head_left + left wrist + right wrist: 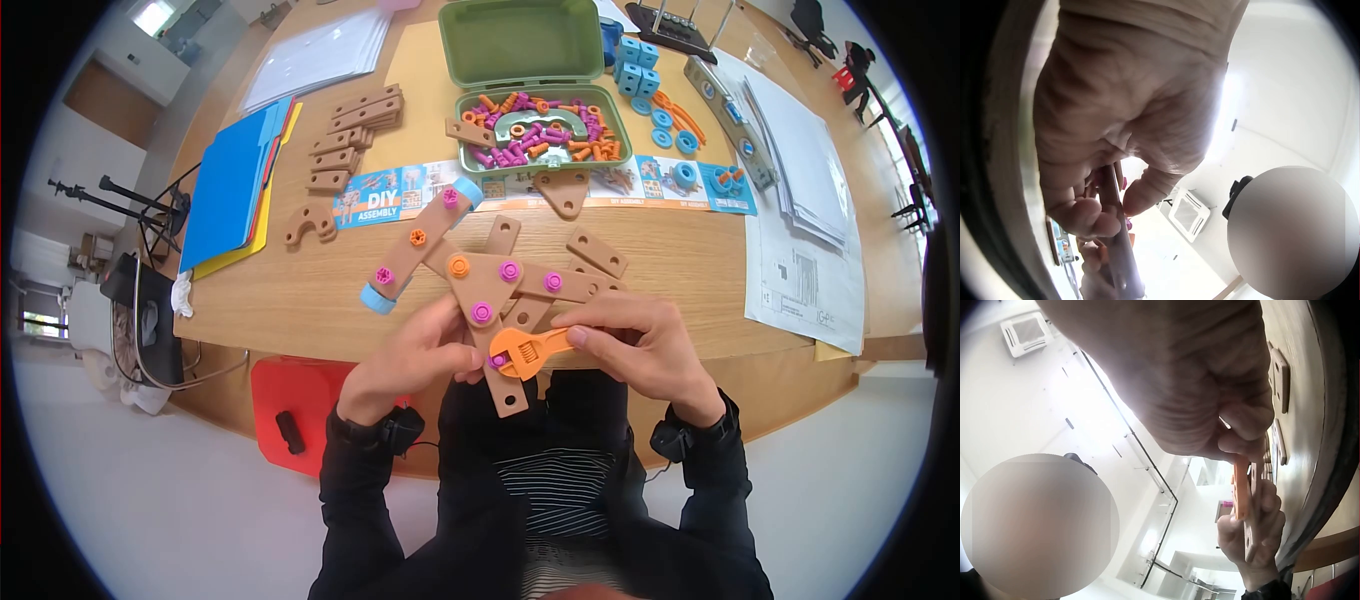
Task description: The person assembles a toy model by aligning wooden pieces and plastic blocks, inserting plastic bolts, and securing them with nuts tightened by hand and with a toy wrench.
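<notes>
My left hand [412, 350] grips a brown toy assembly at its lower strip [508, 396], thumb on top and fingers beneath; the left wrist view shows the strip [1121, 259] between them. The assembly has a triangular plate [484, 268] with pink and orange bolts, crossing strips, and an arm [432, 222] with blue end pieces. An orange toy wrench [548, 345] is pinched by its handle in my right hand [648, 348]. Its open head sits around a pink bolt [498, 361] on the lower strip. In the right wrist view the wrench [1240, 495] lies flat along that strip.
A green box [545, 175] of pink and orange bolts stands open behind the assembly. Loose strips [360, 118] lie left, blue blocks [636, 68] and rings right. Blue folders [228, 180] and papers [800, 150] flank the table. Loose strips [597, 250] lie near my right hand.
</notes>
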{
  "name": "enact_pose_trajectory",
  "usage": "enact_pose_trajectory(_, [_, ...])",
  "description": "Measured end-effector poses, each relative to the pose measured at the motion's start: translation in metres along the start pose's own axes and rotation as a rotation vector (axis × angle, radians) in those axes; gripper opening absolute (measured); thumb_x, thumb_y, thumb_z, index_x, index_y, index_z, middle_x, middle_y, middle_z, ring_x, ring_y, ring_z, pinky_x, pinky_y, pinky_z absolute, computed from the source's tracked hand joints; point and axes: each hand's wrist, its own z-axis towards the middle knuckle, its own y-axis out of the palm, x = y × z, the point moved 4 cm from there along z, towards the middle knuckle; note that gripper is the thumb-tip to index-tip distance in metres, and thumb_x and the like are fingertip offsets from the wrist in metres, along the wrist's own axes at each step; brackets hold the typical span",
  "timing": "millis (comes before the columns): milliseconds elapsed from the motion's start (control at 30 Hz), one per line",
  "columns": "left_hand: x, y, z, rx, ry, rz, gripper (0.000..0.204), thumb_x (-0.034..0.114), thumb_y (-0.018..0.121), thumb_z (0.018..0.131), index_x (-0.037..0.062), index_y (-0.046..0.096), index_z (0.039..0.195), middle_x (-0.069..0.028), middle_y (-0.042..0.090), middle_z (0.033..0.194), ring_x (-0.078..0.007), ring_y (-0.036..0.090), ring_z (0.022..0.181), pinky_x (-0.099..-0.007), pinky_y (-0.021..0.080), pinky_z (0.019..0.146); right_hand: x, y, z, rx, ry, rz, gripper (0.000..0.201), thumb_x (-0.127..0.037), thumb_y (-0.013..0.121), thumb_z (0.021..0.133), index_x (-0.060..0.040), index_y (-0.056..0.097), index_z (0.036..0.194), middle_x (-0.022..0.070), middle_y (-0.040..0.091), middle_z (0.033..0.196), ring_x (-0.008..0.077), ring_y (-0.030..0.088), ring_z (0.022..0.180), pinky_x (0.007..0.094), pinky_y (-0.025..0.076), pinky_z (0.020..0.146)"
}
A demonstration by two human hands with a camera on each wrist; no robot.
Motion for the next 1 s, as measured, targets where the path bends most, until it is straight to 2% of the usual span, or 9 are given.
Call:
enact_pose_trajectory(67, [0.001,0.001,-0.001,-0.008,-0.009,0.023,0.056,0.000,0.058,0.093,-0.0028,0.044,0.147,-0.0066,0.060,0.106,-0.0129,0.058,0.079,-0.0288,0.051,0.071,0.000,0.000,0.000,0.006,-0.020,-0.003,0.017,-0.011,0.076,0.099,-0.0040,0.081,0.114,0.0046,0.073,0.085,0.0090,0.059,0.072,0.0255,0.047,0.063])
enact_pose_trajectory(133, [0.002,0.003,-0.003,-0.044,-0.002,-0.024,0.061,-0.002,0.062,0.093,-0.0020,0.041,0.150,-0.0092,0.060,0.120,-0.0137,0.062,0.091,-0.0295,0.052,0.075,0.000,-0.001,0.000,0.001,-0.028,-0.024,0.017,-0.010,0.076,0.098,-0.0037,0.082,0.113,0.0055,0.073,0.085,0.0099,0.059,0.071,0.0260,0.047,0.063])
enact_pose_trajectory(167, [0.000,0.004,-0.003,-0.044,-0.003,-0.024,0.061,-0.002,0.062,0.093,-0.0020,0.041,0.150,-0.0092,0.060,0.120,-0.0137,0.062,0.091,-0.0295,0.052,0.075,0.001,-0.001,0.000,0.001,-0.027,-0.024,0.017,-0.010,0.076,0.098,-0.0037,0.082,0.113,0.0055,0.073,0.085,0.0099,0.059,0.071,0.0260,0.047,0.063])
enact_pose_trajectory(233, [-0.002,0.007,-0.003,-0.051,0.028,-0.158,0.066,-0.004,0.066,0.092,-0.0013,0.038,0.153,-0.0108,0.057,0.132,-0.0149,0.063,0.104,-0.0297,0.053,0.080,0.001,-0.001,-0.001,0.008,-0.036,-0.030,0.017,-0.010,0.076,0.098,-0.0033,0.082,0.113,0.0056,0.073,0.083,0.0099,0.059,0.070,0.0262,0.047,0.062])
enact_pose_trajectory(333, [-0.008,0.002,-0.003,-0.093,0.036,-0.122,0.068,-0.006,0.069,0.093,-0.0007,0.038,0.154,-0.0117,0.056,0.139,-0.0156,0.062,0.112,-0.0303,0.054,0.084,0.003,0.000,0.000,0.012,-0.058,-0.033,0.017,-0.010,0.076,0.098,-0.0030,0.081,0.113,0.0054,0.072,0.083,0.0097,0.059,0.070,0.0262,0.047,0.062])
enact_pose_trajectory(467, [-0.009,0.001,-0.002,-0.082,0.013,-0.116,0.069,-0.009,0.070,0.093,-0.0002,0.038,0.154,-0.0129,0.058,0.138,-0.0162,0.064,0.109,-0.0314,0.055,0.083,0.007,0.003,-0.001,0.022,-0.027,-0.038,0.017,-0.010,0.076,0.098,-0.0030,0.081,0.113,0.0047,0.071,0.082,0.0096,0.059,0.069,0.0262,0.046,0.061])
enact_pose_trajectory(633, [-0.004,0.001,0.000,0.003,0.103,-0.092,0.074,-0.009,0.070,0.094,0.0010,0.034,0.158,-0.0144,0.062,0.132,-0.0174,0.067,0.103,-0.0325,0.057,0.082,0.011,0.007,0.000,0.071,-0.085,-0.037,0.017,-0.009,0.075,0.099,-0.0028,0.081,0.113,0.0039,0.069,0.081,0.0094,0.058,0.068,0.0260,0.045,0.060])
enact_pose_trajectory(867, [-0.010,-0.006,0.001,0.023,0.116,-0.102,0.078,-0.007,0.074,0.093,0.0002,0.032,0.159,-0.0150,0.063,0.132,-0.0187,0.068,0.104,-0.0329,0.057,0.081,0.016,0.012,-0.004,0.116,-0.098,-0.043,0.017,-0.008,0.074,0.100,-0.0025,0.081,0.114,0.0044,0.070,0.082,0.0089,0.058,0.067,0.0254,0.043,0.059])
enact_pose_trajectory(1000, [-0.012,-0.005,0.003,0.099,0.189,-0.098,0.076,-0.006,0.075,0.093,-0.0008,0.034,0.156,-0.0163,0.060,0.136,-0.0235,0.068,0.116,-0.0374,0.060,0.090,0.020,0.018,-0.006,0.151,-0.079,0.005,0.018,-0.009,0.073,0.100,-0.0016,0.081,0.115,0.0042,0.070,0.081,0.0074,0.056,0.066,0.0253,0.041,0.057])
